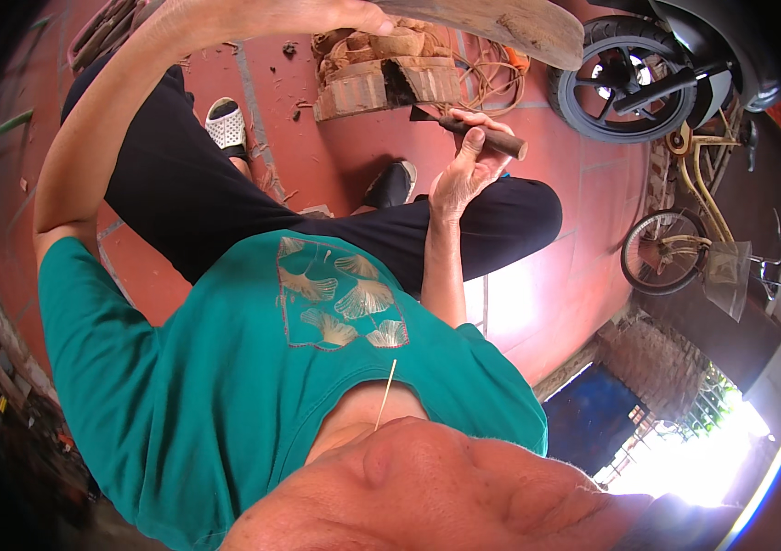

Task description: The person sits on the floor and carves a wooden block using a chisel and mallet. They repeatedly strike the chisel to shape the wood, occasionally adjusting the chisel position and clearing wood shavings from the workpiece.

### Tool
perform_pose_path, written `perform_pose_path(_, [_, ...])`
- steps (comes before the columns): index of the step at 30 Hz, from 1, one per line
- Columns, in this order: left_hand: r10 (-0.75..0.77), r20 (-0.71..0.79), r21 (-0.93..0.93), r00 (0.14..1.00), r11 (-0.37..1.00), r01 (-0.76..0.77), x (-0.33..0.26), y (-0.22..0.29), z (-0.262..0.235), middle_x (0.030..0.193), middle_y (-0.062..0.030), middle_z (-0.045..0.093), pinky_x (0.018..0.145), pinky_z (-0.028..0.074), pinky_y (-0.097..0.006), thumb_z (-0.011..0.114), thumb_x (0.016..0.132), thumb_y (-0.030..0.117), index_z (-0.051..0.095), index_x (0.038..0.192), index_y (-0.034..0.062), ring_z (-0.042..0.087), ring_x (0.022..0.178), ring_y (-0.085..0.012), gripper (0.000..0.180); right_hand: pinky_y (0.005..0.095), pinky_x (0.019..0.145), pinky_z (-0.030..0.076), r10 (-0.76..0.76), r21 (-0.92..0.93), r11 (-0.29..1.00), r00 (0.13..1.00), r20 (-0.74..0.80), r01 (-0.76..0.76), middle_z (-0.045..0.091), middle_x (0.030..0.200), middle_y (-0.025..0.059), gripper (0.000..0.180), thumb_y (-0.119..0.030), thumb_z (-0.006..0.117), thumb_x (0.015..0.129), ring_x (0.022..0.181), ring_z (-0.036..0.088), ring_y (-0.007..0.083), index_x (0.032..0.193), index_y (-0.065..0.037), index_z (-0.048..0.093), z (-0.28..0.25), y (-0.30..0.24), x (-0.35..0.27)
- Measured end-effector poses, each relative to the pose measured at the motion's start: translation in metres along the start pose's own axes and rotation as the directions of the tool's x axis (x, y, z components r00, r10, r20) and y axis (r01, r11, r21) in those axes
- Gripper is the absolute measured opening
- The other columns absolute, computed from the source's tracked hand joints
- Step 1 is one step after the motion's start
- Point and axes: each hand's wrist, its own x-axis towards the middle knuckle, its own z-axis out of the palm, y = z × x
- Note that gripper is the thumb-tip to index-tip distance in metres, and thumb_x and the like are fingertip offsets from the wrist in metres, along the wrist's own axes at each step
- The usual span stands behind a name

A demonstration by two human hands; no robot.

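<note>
A carved block of wood (386,87) stands on the red tiles before me, with a rounded, lumpy top and a dark notch in its near side. My right hand (469,170) is closed around the brown handle of a chisel (512,145). The chisel's dark blade points left toward the block's lower right side; whether it touches the wood I cannot tell. My left hand (326,16) is raised at the top edge, thumb along the near end of a thick wooden club (519,32). This club reaches right above the block; the other fingers are mostly cut off.
Loose orange cord (493,83) lies right of the block. Wood chips are scattered on the floor (289,69). A motorbike wheel (625,78) stands at the far right, with a bicycle (671,248) nearer. My feet, in a white shoe (225,127) and a dark shoe (390,186), flank the work area.
</note>
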Motion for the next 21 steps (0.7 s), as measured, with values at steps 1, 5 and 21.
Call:
perform_pose_path(1, [-0.027, 0.021, -0.002, 0.999, 1.0, 0.027, 0.001, 0.001, 0.0, 0.131, -0.023, 0.066, 0.076, 0.056, -0.043, 0.077, 0.081, 0.017, 0.045, 0.153, 0.0144, 0.07, 0.076, -0.0333, 0.08, 0.0471, 0.096, 0.055, 0.004, 0.03, 1.0, 1.0, -0.015, -0.003, 0.063, 0.107, 0.0111, 0.025, -0.01, 0.063, 0.102, 0.103, 0.066, 0.0278, 0.119, -0.007, 0.045, -0.001, 0.0, -0.002])
perform_pose_path(5, [-0.066, 0.072, 0.007, 0.995, 0.998, 0.065, 0.008, 0.004, 0.002, 0.115, -0.0257, 0.069, 0.076, 0.054, -0.044, 0.078, 0.082, 0.018, 0.047, 0.152, 0.0135, 0.07, 0.08, -0.0367, 0.076, 0.0506, 0.099, 0.055, -0.005, 0.122, 0.992, 0.999, -0.032, 0.009, 0.065, 0.108, 0.0131, 0.031, -0.009, 0.066, 0.1, 0.107, 0.066, 0.0309, 0.122, -0.008, 0.043, 0.011, -0.001, -0.016])
perform_pose_path(21, [-0.134, 0.108, 0.032, 0.985, 0.991, 0.131, 0.003, 0.008, 0.0, 0.112, -0.023, 0.071, 0.082, 0.052, -0.045, 0.079, 0.08, 0.018, 0.049, 0.151, 0.0127, 0.067, 0.084, -0.0406, 0.077, 0.0443, 0.101, 0.053, 0.079, -0.009, 0.997, 0.974, -0.211, -0.083, 0.063, 0.105, 0.0103, 0.025, -0.004, 0.066, 0.099, 0.101, 0.066, 0.0244, 0.115, -0.006, 0.047, 0.011, -0.005, -0.023])
